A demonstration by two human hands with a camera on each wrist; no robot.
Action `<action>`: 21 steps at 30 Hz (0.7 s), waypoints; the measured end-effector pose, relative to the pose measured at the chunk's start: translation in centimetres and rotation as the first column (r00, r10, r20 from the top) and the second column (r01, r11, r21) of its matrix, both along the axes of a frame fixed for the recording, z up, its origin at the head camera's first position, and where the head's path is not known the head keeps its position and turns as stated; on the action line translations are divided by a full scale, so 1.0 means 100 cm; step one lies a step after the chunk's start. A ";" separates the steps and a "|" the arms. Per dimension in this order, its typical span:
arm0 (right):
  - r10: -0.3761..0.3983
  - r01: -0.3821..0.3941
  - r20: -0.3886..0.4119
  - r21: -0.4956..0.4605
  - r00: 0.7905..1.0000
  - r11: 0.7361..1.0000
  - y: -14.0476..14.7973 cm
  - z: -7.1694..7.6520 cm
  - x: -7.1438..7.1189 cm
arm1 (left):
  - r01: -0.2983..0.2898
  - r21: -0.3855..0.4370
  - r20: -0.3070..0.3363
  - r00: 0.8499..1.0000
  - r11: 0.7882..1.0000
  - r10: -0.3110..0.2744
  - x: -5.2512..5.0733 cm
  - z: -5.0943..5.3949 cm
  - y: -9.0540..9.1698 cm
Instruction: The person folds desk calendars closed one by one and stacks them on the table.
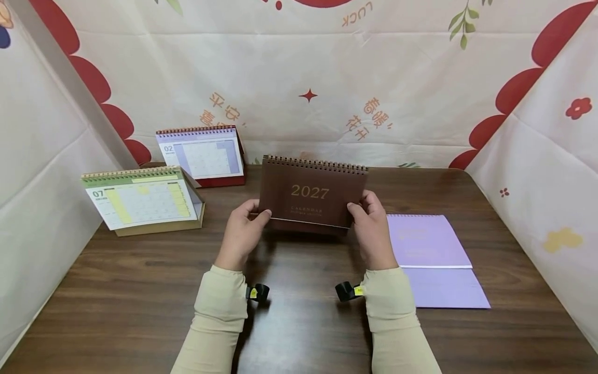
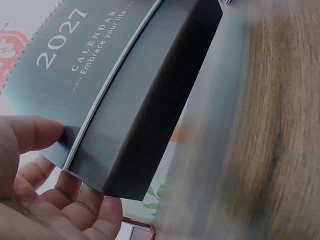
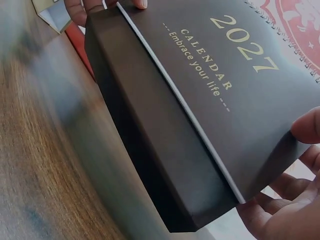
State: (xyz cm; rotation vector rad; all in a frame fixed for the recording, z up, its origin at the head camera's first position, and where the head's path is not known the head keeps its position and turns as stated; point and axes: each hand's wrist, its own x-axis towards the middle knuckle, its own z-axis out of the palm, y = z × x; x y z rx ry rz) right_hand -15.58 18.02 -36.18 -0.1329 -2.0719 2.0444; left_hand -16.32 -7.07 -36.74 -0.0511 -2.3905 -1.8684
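Observation:
A dark brown desk calendar (image 1: 310, 182) with gold "2027" lettering and a spiral along its top is held up over the table, folded into its stand shape. My left hand (image 1: 243, 231) grips its left edge, thumb on the cover and fingers behind. At the opposite edge my right hand (image 1: 374, 231) holds it the same way. Both wrist views show the calendar's cover (image 2: 75, 55) and the thumbs pressing near its lower corners; in the right wrist view the base strip (image 3: 145, 115) shows below the pages.
At the left stand a green desk calendar (image 1: 145, 202) showing 07 and, behind it, a purple-and-red one (image 1: 205, 156) showing 02. A lilac calendar (image 1: 430, 239) lies flat at the right on the wooden table (image 1: 299, 322). Printed cloth (image 1: 299, 62) surrounds the table.

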 end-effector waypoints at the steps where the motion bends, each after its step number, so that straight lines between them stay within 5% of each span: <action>1: 0.001 -0.002 -0.006 -0.015 1.000 1.000 0.000 0.000 0.000 | -0.001 0.007 -0.003 1.000 1.000 0.001 0.000 0.000 0.000; 21: -0.035 0.030 -0.047 -0.100 0.998 0.995 0.003 0.002 0.001 | 0.014 0.138 -0.033 0.999 0.990 -0.010 -0.003 -0.008 0.005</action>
